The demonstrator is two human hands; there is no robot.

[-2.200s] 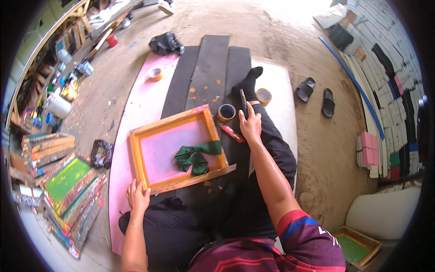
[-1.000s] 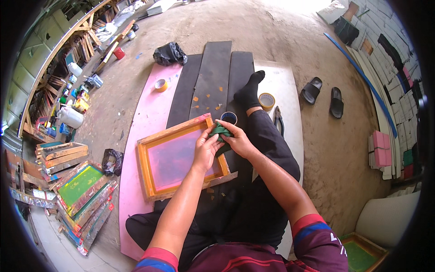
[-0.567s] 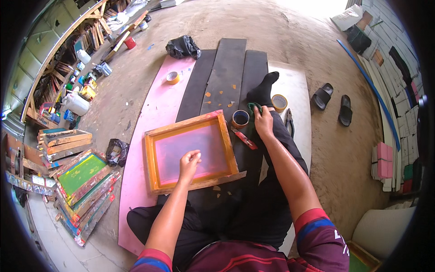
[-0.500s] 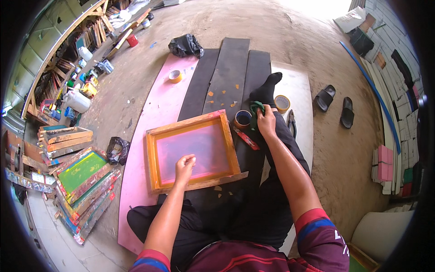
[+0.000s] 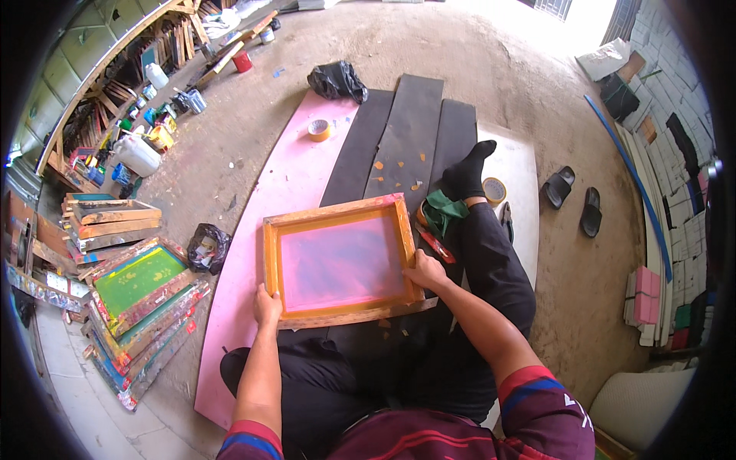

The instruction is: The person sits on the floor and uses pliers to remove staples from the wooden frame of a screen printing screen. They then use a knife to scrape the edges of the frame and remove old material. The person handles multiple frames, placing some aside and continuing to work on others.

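Observation:
A wooden screen-printing frame [image 5: 272,257] with a pinkish see-through mesh [image 5: 341,257] lies in front of me, just beyond my crossed legs. My left hand [image 5: 267,307] is closed on its left side near the lower corner. Around its right side my right hand [image 5: 427,271] is closed as well, thumb on top of the wood. A crumpled dark green cloth [image 5: 445,211] rests next to my socked foot, over the spot of the small can, which is now mostly hidden. Close by lies a red utility knife [image 5: 435,245], partly under the cloth.
Tape rolls sit on the pink board [image 5: 253,230] and beside my foot; pliers [image 5: 506,221] lie nearby. A black plastic bag [image 5: 338,81] is at the far end. Stacked printing frames [image 5: 138,285] and paint containers stand left, black sandals [image 5: 558,187] right.
My right hand has left the green cloth beside the foot and moved to the frame's right side. My left hand has moved from over the mesh to the left side. The view has shifted slightly.

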